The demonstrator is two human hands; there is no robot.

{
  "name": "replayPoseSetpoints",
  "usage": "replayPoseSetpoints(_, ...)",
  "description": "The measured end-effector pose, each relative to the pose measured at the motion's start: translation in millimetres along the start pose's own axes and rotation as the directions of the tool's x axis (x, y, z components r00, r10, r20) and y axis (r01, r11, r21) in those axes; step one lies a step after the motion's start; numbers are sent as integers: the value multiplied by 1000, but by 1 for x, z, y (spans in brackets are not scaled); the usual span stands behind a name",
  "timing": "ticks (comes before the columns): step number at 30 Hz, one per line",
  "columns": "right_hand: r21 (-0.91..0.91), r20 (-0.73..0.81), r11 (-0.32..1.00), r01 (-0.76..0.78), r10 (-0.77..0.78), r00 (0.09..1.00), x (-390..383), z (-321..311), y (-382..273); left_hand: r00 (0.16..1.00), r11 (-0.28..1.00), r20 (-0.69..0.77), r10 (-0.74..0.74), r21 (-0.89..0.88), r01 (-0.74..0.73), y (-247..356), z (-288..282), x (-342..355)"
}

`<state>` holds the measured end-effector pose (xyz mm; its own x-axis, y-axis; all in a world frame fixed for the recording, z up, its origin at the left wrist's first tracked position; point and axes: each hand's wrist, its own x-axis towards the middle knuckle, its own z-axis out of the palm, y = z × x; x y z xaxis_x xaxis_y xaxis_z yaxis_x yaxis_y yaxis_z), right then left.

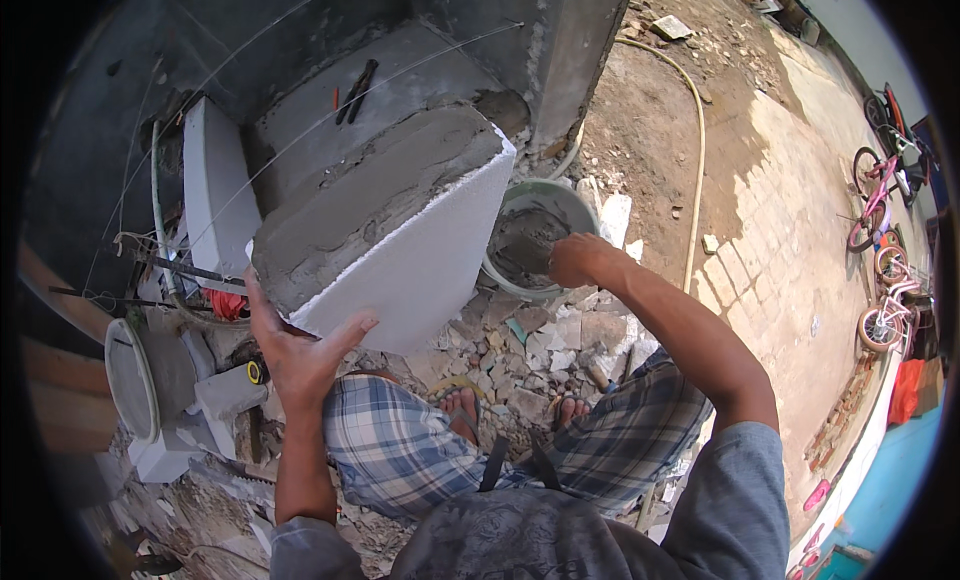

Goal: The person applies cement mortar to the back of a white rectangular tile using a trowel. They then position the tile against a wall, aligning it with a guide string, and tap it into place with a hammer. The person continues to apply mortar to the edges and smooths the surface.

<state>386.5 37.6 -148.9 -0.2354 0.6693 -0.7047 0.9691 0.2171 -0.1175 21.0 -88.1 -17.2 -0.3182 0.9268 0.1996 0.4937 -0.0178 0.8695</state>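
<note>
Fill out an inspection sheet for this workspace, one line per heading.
Surface: broken rubble covers the ground around the person's feet.
Job's things: white block, its upper face coated in grey paste; greenish-grey bucket holding similar paste.
Clutter: black-handled tool lying beyond the block; small round yellow-and-black item at the left.
Hands: left hand grips the block's near left corner; right hand is at the bucket, anything in its grasp hidden.
Cables: thin string stretched beyond the block; pale hose on the ground at the right.
Surroundings: grey post beyond the bucket; bicycles at the far right.
</note>
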Motion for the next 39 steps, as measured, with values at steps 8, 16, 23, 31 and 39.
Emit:
replayPoseSetpoints(8,912,213,388,-136,-164,963,-52,33,133,987,971,136,82,-236,-48,28,14,18)
replayPoseSetpoints(16,850,-25,520,-81,194,981,-172,2,108,977,940,121,173,-316,-127,23,22,24)
replayPoseSetpoints(23,810,19,582,-71,94,995,-105,36,74,987,951,87,135,-290,-105,27,22,22)
replayPoseSetpoints(31,985,163,35,-167,109,981,-48,85,-23,992,977,34,119,-182,-111,19,16,17)
replayPoseSetpoints(39,976,73,-209,-61,51,996,-83,79,-10,991,977,103,90,-202,-68,19,13,13)
